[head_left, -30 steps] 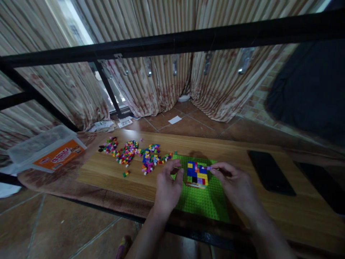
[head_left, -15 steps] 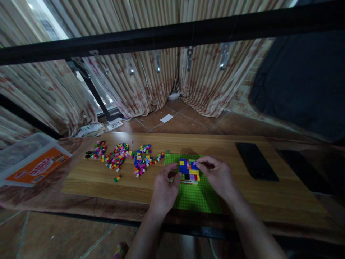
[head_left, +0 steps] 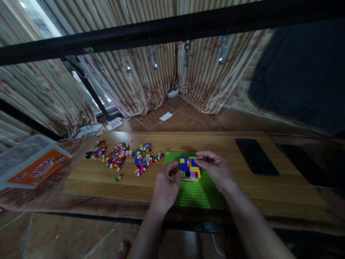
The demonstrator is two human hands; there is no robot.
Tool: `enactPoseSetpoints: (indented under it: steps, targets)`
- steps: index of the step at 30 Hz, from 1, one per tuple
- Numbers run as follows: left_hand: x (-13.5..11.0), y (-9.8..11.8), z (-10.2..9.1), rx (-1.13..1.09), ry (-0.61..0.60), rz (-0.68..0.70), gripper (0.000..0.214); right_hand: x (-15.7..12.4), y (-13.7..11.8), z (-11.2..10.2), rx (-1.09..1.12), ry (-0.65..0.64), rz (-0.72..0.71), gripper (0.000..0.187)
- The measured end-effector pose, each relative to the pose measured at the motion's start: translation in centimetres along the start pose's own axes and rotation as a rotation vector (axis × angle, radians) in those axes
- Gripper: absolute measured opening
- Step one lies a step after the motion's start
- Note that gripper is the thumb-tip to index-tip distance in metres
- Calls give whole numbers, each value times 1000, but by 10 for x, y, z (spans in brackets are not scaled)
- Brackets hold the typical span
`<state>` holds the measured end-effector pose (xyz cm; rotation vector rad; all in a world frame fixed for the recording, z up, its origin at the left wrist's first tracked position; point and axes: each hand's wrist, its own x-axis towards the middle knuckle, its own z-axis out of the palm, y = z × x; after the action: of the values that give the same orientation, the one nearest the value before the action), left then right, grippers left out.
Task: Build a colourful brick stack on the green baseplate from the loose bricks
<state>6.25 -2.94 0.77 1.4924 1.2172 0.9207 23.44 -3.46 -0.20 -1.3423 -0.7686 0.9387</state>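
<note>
A block build (head_left: 188,167) of blue, yellow, red, purple and black toy bricks stands on a green studded baseplate (head_left: 194,196). My left hand (head_left: 166,183) is at the build's left side, with thumb and forefinger curved and apart; whether they touch the bricks is hard to tell. At the upper right corner is my right hand (head_left: 215,169). Its thumb tip lies by the blue bricks there, with the forefinger lifted a little above it. I make out no brick between its fingers.
Loose small bricks (head_left: 118,154) lie in several heaps on the wooden board (head_left: 107,189) to the left. A clear plastic box (head_left: 35,162) with an orange label stands at far left. A black phone-like slab (head_left: 256,156) lies to the right. A dark bar (head_left: 134,37) crosses above.
The right hand's thumb and forefinger, pinched at a small purple brick before, have parted at the build's upper right. The left hand has hardly moved. The view has shifted slightly.
</note>
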Motion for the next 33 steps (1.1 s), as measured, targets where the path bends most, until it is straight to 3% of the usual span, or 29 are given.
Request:
enactPoseSetpoints:
  steps: [14, 24, 28, 33]
  targets:
    - [-1, 3, 0, -22, -20, 4, 20, -3, -4, 6, 114, -15, 174, 29]
    - [-2, 4, 0, 15, -4, 20, 20, -5, -5, 5, 137, -21, 181, 31]
    - [-3, 2, -6, 58, 51, 36, 21, -6, -5, -1, 96, -48, 166, 34]
    - [3, -9, -30, 166, 169, 45, 19, -1, -3, -15, 13, 47, 133, 32]
